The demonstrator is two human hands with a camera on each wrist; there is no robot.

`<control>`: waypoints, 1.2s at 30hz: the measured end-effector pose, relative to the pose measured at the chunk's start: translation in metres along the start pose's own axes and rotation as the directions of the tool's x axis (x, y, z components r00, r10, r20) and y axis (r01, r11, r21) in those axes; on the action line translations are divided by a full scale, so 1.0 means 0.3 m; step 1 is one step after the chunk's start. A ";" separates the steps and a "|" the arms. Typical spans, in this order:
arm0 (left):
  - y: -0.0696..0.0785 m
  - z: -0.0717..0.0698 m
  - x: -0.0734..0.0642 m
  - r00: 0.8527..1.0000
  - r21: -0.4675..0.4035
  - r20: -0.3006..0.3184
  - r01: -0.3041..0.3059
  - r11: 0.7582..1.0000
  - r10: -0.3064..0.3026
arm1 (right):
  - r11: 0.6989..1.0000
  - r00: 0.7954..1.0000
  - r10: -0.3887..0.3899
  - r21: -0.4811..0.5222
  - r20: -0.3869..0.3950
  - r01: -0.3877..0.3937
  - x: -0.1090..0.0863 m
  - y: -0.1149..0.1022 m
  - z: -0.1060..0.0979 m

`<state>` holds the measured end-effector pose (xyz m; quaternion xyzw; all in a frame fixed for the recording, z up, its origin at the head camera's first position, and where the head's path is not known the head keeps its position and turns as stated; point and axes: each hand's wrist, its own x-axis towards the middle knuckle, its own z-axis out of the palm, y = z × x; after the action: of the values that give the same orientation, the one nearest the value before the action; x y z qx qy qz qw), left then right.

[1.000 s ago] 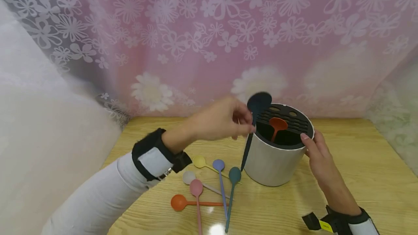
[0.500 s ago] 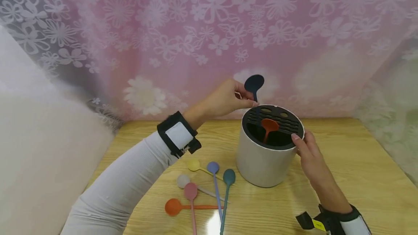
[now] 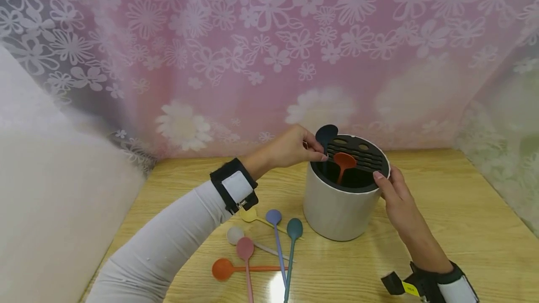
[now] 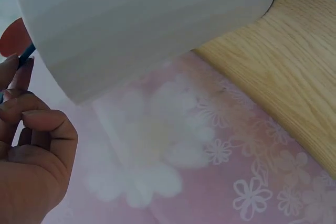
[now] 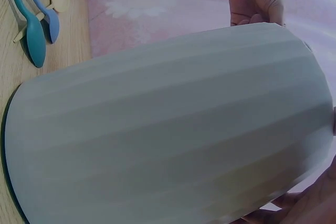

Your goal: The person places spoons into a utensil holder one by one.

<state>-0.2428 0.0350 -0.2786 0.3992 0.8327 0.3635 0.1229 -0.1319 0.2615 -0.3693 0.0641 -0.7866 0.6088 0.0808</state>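
Observation:
In the head view my left hand (image 3: 292, 147) pinches a dark navy spoon (image 3: 326, 134) by its handle, just below the bowl. The spoon stands bowl up, its lower handle inside the open front compartment of a white round utensil holder (image 3: 341, 214) with a black slotted top (image 3: 358, 155). A red-orange spoon (image 3: 345, 160) stands in the same compartment. My right hand (image 3: 400, 204) grips the holder's right rim, thumb on top. The left wrist view shows my left hand (image 4: 37, 150) beside the holder (image 4: 147, 30). In the right wrist view, the holder hides most of my right hand (image 5: 310, 203).
Left of the holder, several spoons lie crossed on the wooden table (image 3: 442, 190): yellow (image 3: 249, 214), periwinkle (image 3: 273, 217), teal (image 3: 294, 229), pale grey (image 3: 235, 234), pink (image 3: 245, 248) and orange (image 3: 222, 269). A pink floral curtain (image 3: 236, 59) hangs behind the table.
My left hand has lifted the navy spoon from beside the holder to above its top, then lowered its handle into the front compartment. My right hand has kept its grip on the rim.

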 end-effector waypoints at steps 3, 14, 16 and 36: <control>-0.010 -0.002 -0.008 0.999 0.026 0.020 0.047 0.999 -0.048 | 1.000 1.000 -0.005 -0.001 0.001 0.005 -0.001 0.001 -0.001; -0.033 -0.034 -0.075 0.985 0.120 0.134 0.088 0.989 -0.104 | 1.000 1.000 0.002 0.005 0.014 -0.002 -0.002 0.003 0.002; -0.043 -0.022 -0.090 0.986 0.131 0.126 0.092 0.987 -0.108 | 1.000 1.000 -0.007 0.014 0.010 0.007 -0.002 0.006 0.004; -0.248 0.388 -0.312 0.901 0.403 0.186 0.295 0.867 -0.393 | 1.000 1.000 -0.004 0.020 -0.006 0.005 0.005 0.011 0.010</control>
<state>-0.1671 -0.0074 -0.4210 0.3033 0.9198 0.1186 0.2189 -0.1342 0.2595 -0.3729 0.0649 -0.7801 0.6166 0.0837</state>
